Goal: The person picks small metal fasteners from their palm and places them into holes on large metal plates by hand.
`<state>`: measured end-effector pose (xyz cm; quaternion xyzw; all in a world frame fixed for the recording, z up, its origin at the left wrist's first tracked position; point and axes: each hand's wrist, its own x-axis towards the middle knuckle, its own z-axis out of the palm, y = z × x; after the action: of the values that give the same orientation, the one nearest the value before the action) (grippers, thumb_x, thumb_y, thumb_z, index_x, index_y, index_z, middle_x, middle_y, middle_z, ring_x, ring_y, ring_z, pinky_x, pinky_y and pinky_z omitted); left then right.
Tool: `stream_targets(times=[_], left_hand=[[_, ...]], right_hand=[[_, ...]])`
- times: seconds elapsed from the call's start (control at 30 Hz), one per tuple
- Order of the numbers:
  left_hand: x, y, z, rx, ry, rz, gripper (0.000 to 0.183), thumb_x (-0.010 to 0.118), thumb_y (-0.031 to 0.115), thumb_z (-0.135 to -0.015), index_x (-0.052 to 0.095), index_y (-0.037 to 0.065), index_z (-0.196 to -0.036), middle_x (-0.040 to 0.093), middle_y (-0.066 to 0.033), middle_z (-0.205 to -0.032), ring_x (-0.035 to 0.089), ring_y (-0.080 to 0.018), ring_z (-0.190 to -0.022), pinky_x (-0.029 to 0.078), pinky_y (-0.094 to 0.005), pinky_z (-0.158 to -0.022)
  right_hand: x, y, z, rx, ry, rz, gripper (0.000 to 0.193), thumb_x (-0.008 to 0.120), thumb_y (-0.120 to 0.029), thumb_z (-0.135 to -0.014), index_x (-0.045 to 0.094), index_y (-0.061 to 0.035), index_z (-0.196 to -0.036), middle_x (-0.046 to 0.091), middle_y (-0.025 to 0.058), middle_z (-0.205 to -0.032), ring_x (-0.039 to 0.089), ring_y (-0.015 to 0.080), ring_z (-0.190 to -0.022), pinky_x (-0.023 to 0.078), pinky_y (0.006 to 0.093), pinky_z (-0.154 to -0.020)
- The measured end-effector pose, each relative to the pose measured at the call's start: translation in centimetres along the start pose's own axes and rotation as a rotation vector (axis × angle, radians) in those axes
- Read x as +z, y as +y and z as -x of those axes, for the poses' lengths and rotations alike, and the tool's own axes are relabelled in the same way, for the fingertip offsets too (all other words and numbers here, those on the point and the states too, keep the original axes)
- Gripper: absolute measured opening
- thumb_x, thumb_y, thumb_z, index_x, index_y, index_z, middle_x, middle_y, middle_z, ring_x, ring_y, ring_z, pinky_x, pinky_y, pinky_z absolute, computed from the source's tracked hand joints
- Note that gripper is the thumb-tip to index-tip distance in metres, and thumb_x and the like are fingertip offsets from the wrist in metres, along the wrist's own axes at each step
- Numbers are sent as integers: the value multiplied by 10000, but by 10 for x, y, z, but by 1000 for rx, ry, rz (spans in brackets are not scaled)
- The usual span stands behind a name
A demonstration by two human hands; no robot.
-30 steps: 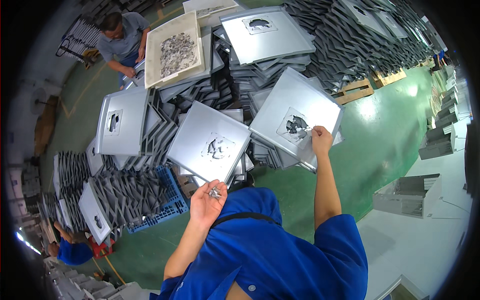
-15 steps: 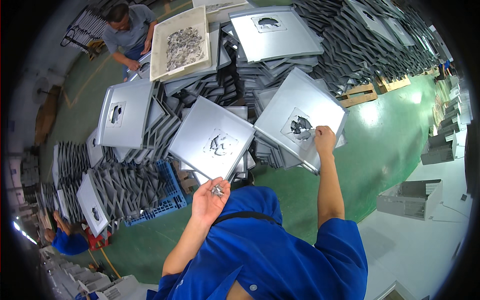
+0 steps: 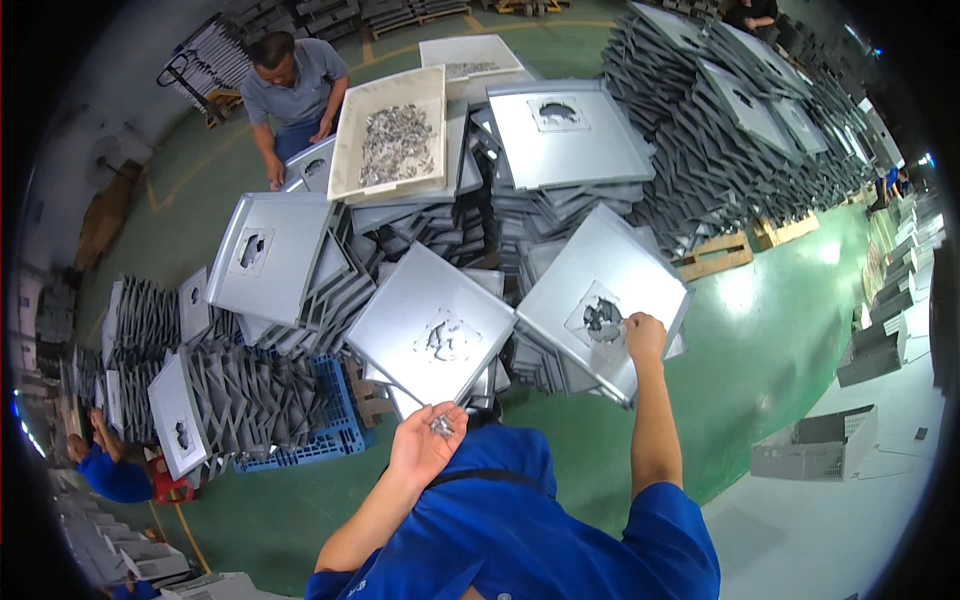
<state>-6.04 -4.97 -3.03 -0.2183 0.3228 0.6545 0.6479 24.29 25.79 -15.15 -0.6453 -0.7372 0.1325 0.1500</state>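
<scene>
Panel (image 3: 622, 272) shifted lower in view, left grip (image 3: 428, 445) unclenched beneath scraps (image 3: 441, 427), right grip (image 3: 645, 336) beside hole (image 3: 602, 318), its hold unclear

The right hand (image 3: 646, 338) is covering part of the panel (image 3: 590, 265) beneath it; lower-left of this panel, grey scraps (image 3: 441, 427) are showing too small to count.

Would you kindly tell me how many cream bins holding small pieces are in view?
2: the near bin, left of upper centre, and the far bin, beyond it toward the right. Others may be hidden.
</scene>
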Motion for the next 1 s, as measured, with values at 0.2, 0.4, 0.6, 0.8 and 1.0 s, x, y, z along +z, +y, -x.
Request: stream_targets(times=[0.2, 0.4, 0.6, 0.8, 1.0], left_hand=[[-9, -1, 5, 12, 9, 2, 317, 453, 186, -958, 500, -91, -1105, 575, -209, -1024, 588, -314, -971, 517, -392, -887], [-10, -5, 10, 24, 13, 66, 368, 479, 219, -947, 495, -110, -1111, 544, -235, -1084, 553, -325, -1040, 475, -415, -960], [23, 3, 14, 57, -216, 139, 579, 478, 374, -948, 463, -140, -1214, 471, -284, -1248, 465, -363, -1208, 364, -447, -1078], [30, 4, 15, 63, -297, 169, 714, 388, 495, -954, 411, -117, -1319, 362, -298, -1409, 384, -383, -1307, 319, -451, -1105], [27, 4, 24, 59, -358, 152, 762, 326, 564, -954, 409, -90, -1337, 371, -274, -1416, 367, -354, -1333, 296, -432, -1114]], right_hand=[[-5, -6, 11, 80, -43, -17, 206, 677, -262, -768, 715, -62, -791, 676, 170, -764, 655, 356, -740, 511, 431, -700], [1, 0, 8, 40, -15, 135, 230, 676, -306, -781, 724, -81, -789, 679, 157, -748, 657, 348, -706, 513, 434, -666], [-7, 15, -2, -80, 147, -31, 331, 624, -317, -886, 676, -42, -1062, 686, 141, -884, 657, 284, -748, 504, 383, -668], [-41, -89, 48, -236, -29, -633, 169, 640, -135, -857, 669, -1, -956, 664, 120, -959, 635, 236, -883, 488, 333, -788], [-75, -204, 139, -523, -271, -797, 109, 719, -45, -736, 691, -31, -840, 642, 123, -1025, 611, 266, -950, 479, 355, -834]])
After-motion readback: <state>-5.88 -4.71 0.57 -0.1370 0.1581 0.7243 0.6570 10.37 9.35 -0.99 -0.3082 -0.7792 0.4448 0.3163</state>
